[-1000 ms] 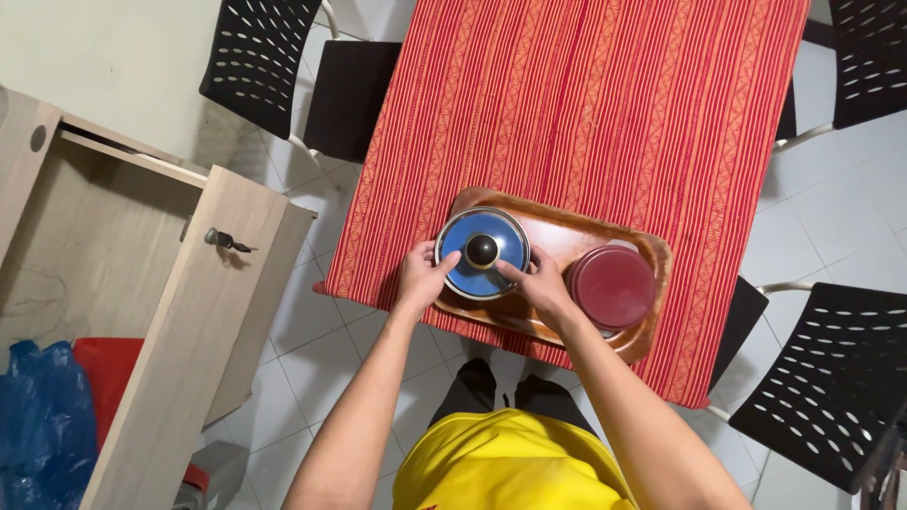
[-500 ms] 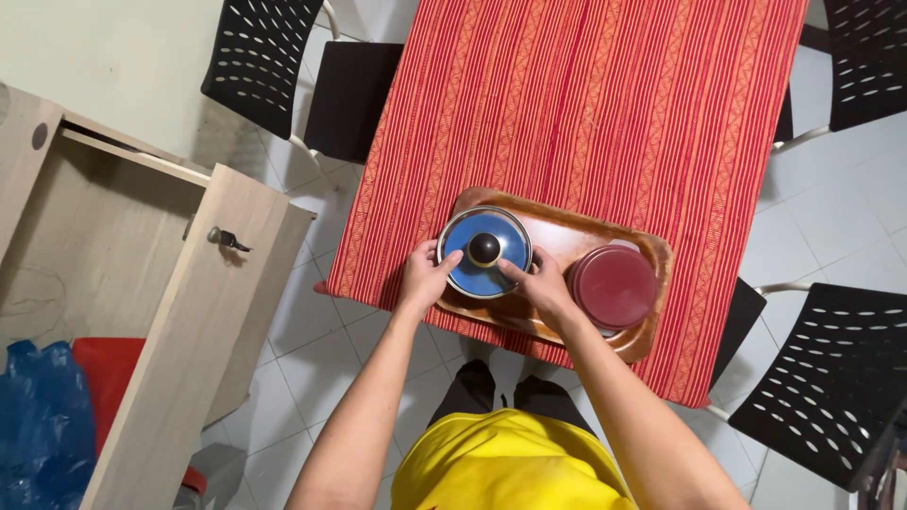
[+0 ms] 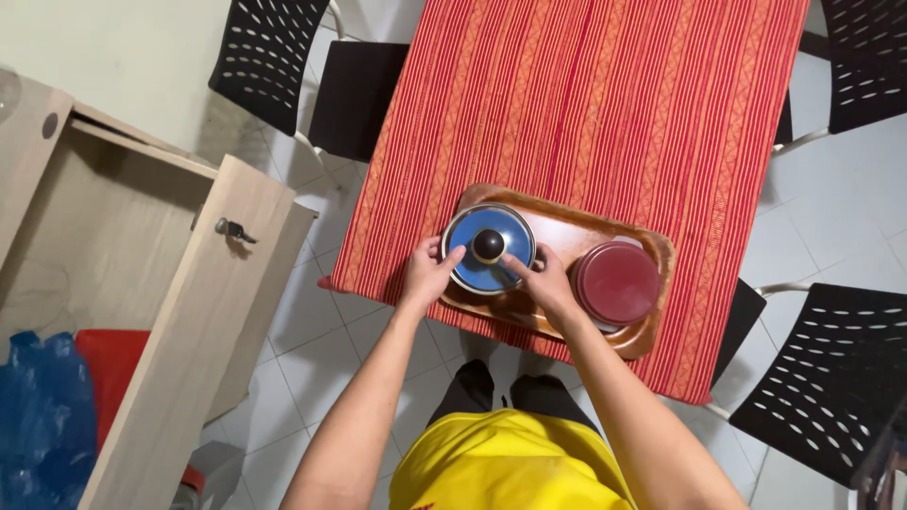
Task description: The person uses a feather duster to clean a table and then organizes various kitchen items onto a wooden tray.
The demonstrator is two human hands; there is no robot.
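Hands frame a blue lidded pot (image 3: 488, 249) at the left end of a wooden tray (image 3: 557, 231) on the striped surface (image 3: 605, 104). Left hand (image 3: 427, 272) and right hand (image 3: 546, 283) press their fingers on its sides. Pot rests on the tray, lid on, beside a maroon lidded container (image 3: 618, 281); no lift shows yet.

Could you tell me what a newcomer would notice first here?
The red striped cloth covering the table fills the upper middle. At its near edge, a wooden tray carries a blue-lidded pot, clasped by the left hand and right hand, beside a red lid.
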